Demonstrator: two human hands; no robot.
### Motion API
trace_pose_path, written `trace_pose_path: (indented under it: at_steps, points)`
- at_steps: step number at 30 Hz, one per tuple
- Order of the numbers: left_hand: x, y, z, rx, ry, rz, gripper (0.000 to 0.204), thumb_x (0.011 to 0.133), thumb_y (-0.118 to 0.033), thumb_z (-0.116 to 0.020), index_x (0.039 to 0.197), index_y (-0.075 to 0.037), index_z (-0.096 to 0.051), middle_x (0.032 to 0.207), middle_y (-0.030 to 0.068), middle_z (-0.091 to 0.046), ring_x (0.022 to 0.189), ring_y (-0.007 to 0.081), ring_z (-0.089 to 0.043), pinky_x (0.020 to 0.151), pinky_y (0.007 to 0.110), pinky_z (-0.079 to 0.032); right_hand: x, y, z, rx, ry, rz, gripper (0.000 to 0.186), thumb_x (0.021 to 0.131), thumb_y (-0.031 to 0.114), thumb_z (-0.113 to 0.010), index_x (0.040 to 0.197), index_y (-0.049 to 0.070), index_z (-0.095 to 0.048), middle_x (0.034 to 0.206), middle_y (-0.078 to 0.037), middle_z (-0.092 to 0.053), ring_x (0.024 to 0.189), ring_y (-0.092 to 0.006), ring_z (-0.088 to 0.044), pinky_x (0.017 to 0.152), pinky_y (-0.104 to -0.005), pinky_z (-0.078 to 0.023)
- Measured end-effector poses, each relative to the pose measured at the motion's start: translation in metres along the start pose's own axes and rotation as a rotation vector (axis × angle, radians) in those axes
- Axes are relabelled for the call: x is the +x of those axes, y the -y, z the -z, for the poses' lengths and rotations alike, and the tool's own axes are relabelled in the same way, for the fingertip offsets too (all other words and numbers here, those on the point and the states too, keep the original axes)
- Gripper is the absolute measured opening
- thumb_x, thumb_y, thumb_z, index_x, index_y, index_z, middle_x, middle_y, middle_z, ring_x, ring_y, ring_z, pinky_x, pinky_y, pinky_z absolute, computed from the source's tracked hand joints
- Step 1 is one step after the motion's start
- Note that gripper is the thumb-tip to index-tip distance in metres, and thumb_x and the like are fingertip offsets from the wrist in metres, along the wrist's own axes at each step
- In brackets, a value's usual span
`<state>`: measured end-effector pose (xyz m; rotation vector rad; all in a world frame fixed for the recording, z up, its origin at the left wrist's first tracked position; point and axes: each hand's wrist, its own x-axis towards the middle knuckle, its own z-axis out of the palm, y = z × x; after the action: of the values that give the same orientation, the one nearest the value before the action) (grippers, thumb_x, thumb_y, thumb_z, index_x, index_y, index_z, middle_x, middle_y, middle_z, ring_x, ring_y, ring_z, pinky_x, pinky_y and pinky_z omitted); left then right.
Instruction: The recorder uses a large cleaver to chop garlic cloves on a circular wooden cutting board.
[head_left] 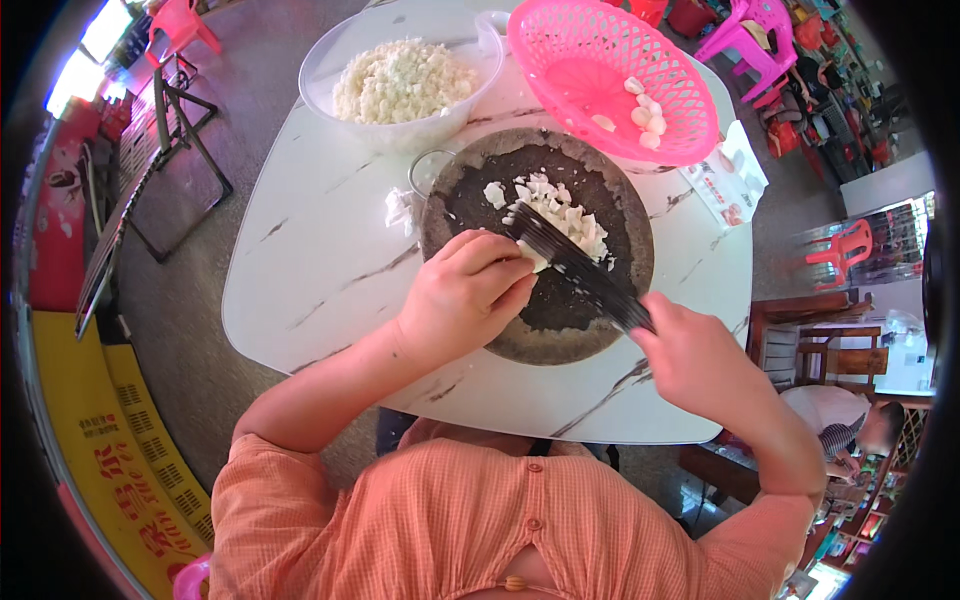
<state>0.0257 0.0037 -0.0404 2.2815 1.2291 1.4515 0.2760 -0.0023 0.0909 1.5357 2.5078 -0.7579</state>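
Starting at the far left of the marbled bench (300,255), a clear bowl (465,118) is heaped with finely chopped white pieces (405,80)! Nearer, a crumpled white scrap (398,208) lies just beside the round board (540,347). Over the board comes the left hand (462,290), grip bunched, pinching a white chunk (537,258) right beside the blade. Beyond, a chopped heap (565,212) spreads mid-board. Slanting across goes the dark knife (590,282), handle clasped in the right hand's (700,360) closed grip. Far right, a pink basket (560,70) carries several whole white lumps (648,115), a white packet (725,182) near it!
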Motion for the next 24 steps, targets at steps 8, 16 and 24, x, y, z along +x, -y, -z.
trace_pose_path:
  at_steps: [8, 16, 24]
  points:
    - [-0.001, 0.000, -0.001, -0.012, -0.030, 0.001, 0.019, 0.072, -0.001, -0.079, 0.088, -0.007, -0.071, 0.093, 0.0062, -0.066, 0.084, 0.0257, -0.065, 0.075, 0.036, -0.054, 0.007, 0.003, 0.007, 0.038, 0.007, -0.035, 0.026, 0.096, 0.015, -0.056, 0.112, -0.003, -0.047, 0.077, -0.024, -0.063, 0.073, -0.0471, -0.063, 0.063, -0.0538, -0.048]
    - [0.000, 0.003, -0.001, -0.018, -0.070, -0.026, 0.020, 0.072, 0.000, -0.079, 0.089, -0.006, -0.071, 0.092, 0.0070, -0.066, 0.082, 0.0249, -0.065, 0.072, 0.035, -0.053, -0.015, 0.010, 0.009, 0.046, 0.056, -0.056, 0.024, 0.097, 0.016, -0.056, 0.111, -0.002, -0.049, 0.081, -0.024, -0.064, 0.073, -0.0455, -0.064, 0.062, -0.0521, -0.049]
    - [0.001, 0.001, -0.001, 0.002, -0.038, -0.002, 0.020, 0.072, 0.000, -0.078, 0.090, -0.006, -0.072, 0.092, 0.0066, -0.066, 0.084, 0.0258, -0.065, 0.075, 0.037, -0.054, -0.010, 0.015, 0.002, -0.059, 0.051, -0.012, 0.020, 0.097, 0.015, -0.054, 0.109, 0.001, -0.046, 0.084, -0.023, -0.064, 0.071, -0.0439, -0.064, 0.062, -0.0506, -0.051]
